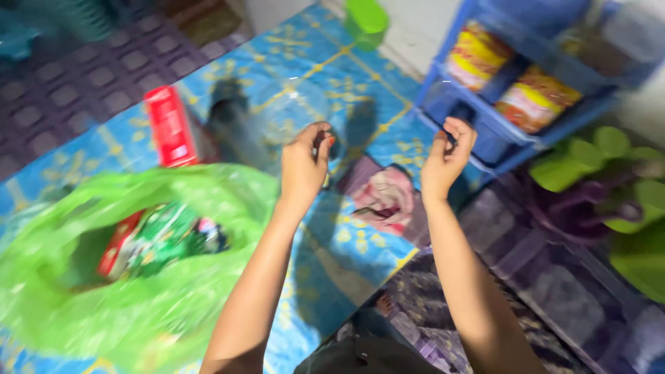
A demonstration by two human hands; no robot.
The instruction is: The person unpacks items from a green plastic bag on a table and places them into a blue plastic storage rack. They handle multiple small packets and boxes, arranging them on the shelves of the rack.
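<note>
Centre of frame: left hand (303,165) raised, fingers curled shut around a small dark thing (320,143), too blurred to identify. Right of it, right hand (447,158) also raised, fingers curled inward, thumb and fingertips pinched near a tiny dark bit; contents not readable, so cannot tell if anything is really gripped. Hands apart, not touching each other.

Just behind left hand, upper centre: clear plastic jar (291,114) lying on blue patterned floor mat (360,90), heavily blurred, outline only. Left of the jar, upper left: red box (168,126) upright-ish on the mat. Lower left: big green plastic bag (138,277), mouth open, red and green packets (156,239) inside. Below and between the forearms: pink and dark cloth (388,197) on the mat.

Top centre: green plastic container (366,21) at mat edge. Upper right: blue plastic rack (485,118) holding two jars with red and yellow labels (533,100). Right edge: green and purple plastic items (603,173), shape unclear. Upper left corner: purple checked mat (76,83). Bottom centre: dark patterned clothing of the person, partly visible.
</note>
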